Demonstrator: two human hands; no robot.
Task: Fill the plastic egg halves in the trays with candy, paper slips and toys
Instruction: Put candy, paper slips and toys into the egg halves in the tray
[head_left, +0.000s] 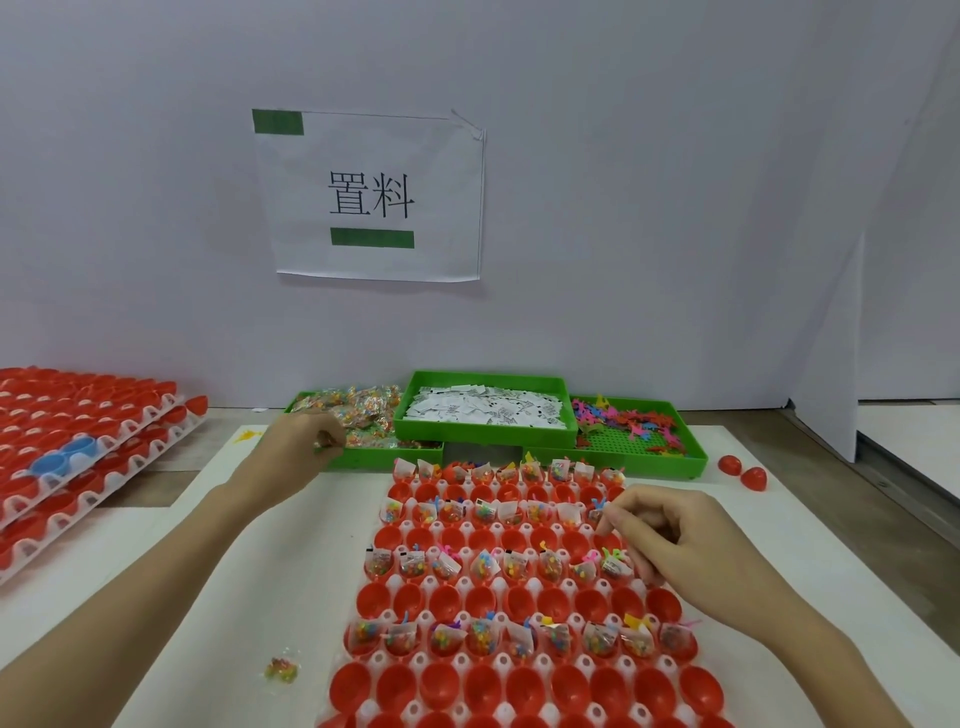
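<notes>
A: Where are our hands?

B: Our left hand (306, 441) is up at the candy bin (363, 457), fingers pinched around a small candy packet at the bin's near edge. Our right hand (670, 535) hovers over the right side of the tray (498, 670), fingers curled, thumb and forefinger pinched at a filled egg half in the second filled row. We cannot tell whether they hold anything.

A: And the tray itself?

B: It lies in front of us on the white mat (249, 587). Red egg halves (524, 686) fill it; rows stuffed with candy, slips and toys alternate with empty rows.

A: What sits behind it?

B: Three green bins touching side by side: candy on the left, the slip bin (483, 436) raised in the middle, the toy bin (649, 457) on the right.

A: Anything loose?

B: One candy packet (281, 670) lies on the mat just left of the tray. Two red halves (743, 472) lie on the table to the right of the toy bin. Stacked trays (78, 457) of red halves sit far left, with two blue halves (65, 457) among them. A paper sign (371, 197) hangs on the wall.
</notes>
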